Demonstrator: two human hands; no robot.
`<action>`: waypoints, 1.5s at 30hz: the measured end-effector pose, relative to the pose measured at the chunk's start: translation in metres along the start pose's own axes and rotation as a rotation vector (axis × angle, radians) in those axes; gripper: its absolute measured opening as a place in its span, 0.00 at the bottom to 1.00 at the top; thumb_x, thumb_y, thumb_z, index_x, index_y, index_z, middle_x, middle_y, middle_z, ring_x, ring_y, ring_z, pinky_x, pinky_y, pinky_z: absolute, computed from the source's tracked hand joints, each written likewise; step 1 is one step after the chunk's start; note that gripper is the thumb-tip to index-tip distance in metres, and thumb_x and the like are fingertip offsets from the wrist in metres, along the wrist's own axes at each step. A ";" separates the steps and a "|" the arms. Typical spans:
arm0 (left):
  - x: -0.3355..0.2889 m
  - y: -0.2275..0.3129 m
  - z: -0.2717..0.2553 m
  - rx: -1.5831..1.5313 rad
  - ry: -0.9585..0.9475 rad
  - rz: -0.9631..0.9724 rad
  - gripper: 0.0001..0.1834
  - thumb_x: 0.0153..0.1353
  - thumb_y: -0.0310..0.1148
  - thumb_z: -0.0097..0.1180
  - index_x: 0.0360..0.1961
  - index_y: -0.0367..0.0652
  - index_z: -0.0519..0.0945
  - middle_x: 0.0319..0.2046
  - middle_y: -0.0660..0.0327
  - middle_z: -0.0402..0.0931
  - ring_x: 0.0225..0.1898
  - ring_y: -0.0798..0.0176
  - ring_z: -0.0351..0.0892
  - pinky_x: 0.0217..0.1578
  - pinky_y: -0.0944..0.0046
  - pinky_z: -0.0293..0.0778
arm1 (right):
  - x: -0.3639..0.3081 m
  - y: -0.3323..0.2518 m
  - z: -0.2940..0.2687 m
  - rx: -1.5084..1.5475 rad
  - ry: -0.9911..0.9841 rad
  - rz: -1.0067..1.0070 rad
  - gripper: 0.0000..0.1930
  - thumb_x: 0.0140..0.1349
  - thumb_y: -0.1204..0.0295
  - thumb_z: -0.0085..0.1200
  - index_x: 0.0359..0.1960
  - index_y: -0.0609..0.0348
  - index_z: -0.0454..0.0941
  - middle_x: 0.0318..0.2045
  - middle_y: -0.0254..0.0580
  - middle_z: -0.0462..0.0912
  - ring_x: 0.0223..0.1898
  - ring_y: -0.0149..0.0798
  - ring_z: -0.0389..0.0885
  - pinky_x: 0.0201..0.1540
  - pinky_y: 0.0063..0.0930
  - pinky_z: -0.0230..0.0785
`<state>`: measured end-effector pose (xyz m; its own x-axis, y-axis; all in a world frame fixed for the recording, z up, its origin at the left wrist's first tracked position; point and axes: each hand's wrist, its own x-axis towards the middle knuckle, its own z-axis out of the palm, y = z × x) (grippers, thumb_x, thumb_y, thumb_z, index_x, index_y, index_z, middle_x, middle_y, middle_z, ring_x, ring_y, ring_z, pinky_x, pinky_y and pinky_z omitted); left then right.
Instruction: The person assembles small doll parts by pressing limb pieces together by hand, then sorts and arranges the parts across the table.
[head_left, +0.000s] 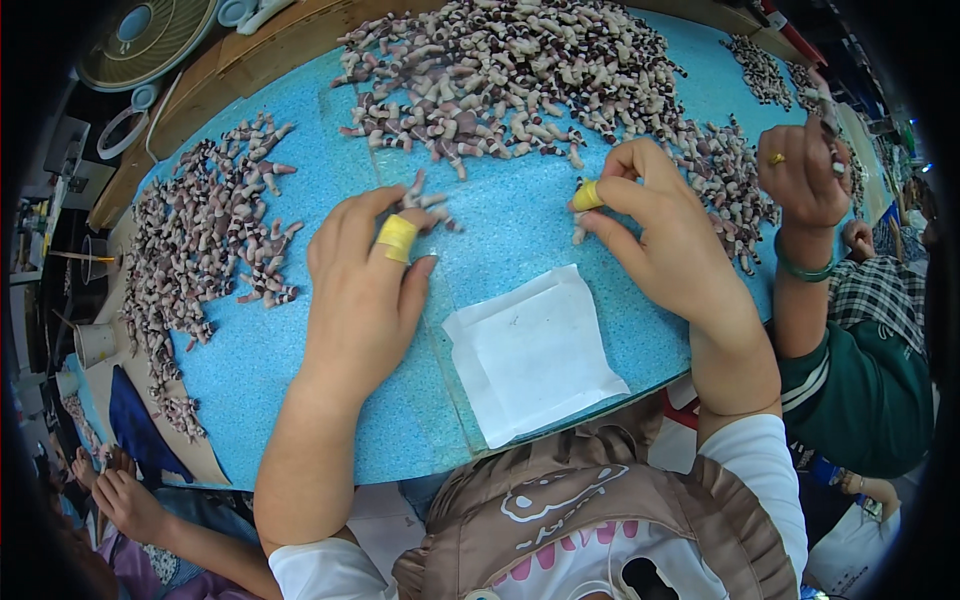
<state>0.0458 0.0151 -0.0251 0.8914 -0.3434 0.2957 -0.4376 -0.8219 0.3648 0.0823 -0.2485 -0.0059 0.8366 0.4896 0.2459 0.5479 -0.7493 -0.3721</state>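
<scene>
My right hand (665,225) pinches a small figurine (579,235) in pale and dark colours between thumb and fingers; much of it is hidden. Yellow tape wraps one of its fingers. My left hand (365,270), also with yellow tape on a finger, is held low over the blue tabletop (520,215), thumb apart from the other fingers. At its fingertips lie a few blurred figurines (428,203); they look loose, not gripped. A white paper sheet (535,350) with folded edges lies between my forearms, near the table's front edge.
A large heap of similar figurines (520,70) covers the table's far side. Another pile (190,230) spreads at left, and more (720,180) at right. A co-worker's hand (805,175) holds a piece at right. A fan (145,40) stands far left; another person's hand (130,505) shows lower left.
</scene>
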 end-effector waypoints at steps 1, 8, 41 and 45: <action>-0.002 -0.002 0.000 -0.041 0.000 -0.037 0.20 0.49 0.22 0.62 0.46 0.44 0.76 0.52 0.56 0.69 0.54 0.49 0.67 0.54 0.49 0.61 | 0.001 0.001 0.001 0.074 0.054 -0.062 0.07 0.56 0.78 0.57 0.38 0.61 0.79 0.33 0.44 0.75 0.36 0.44 0.76 0.37 0.32 0.68; -0.003 -0.007 0.002 -0.170 0.077 -0.077 0.16 0.51 0.22 0.62 0.42 0.39 0.76 0.45 0.54 0.72 0.46 0.50 0.72 0.43 0.55 0.69 | 0.001 -0.021 -0.008 0.471 -0.070 0.065 0.08 0.58 0.73 0.59 0.38 0.62 0.77 0.28 0.41 0.81 0.27 0.37 0.79 0.30 0.27 0.69; -0.024 0.030 -0.019 -1.223 -0.156 -0.509 0.12 0.66 0.29 0.51 0.49 0.36 0.71 0.36 0.66 0.73 0.35 0.77 0.67 0.38 0.75 0.66 | -0.008 -0.033 -0.014 0.795 -0.314 -0.250 0.10 0.49 0.77 0.66 0.33 0.56 0.80 0.33 0.34 0.82 0.37 0.40 0.78 0.41 0.33 0.67; -0.029 0.044 -0.020 -1.341 -0.281 -0.526 0.14 0.62 0.24 0.55 0.47 0.33 0.71 0.36 0.62 0.74 0.39 0.74 0.71 0.41 0.73 0.69 | -0.011 -0.035 -0.009 0.887 -0.165 -0.228 0.10 0.48 0.78 0.67 0.33 0.58 0.80 0.33 0.37 0.83 0.36 0.40 0.78 0.43 0.33 0.68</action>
<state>-0.0013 -0.0020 0.0006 0.9038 -0.3485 -0.2485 0.2987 0.0975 0.9494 0.0536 -0.2316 0.0125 0.6611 0.6913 0.2916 0.4430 -0.0459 -0.8953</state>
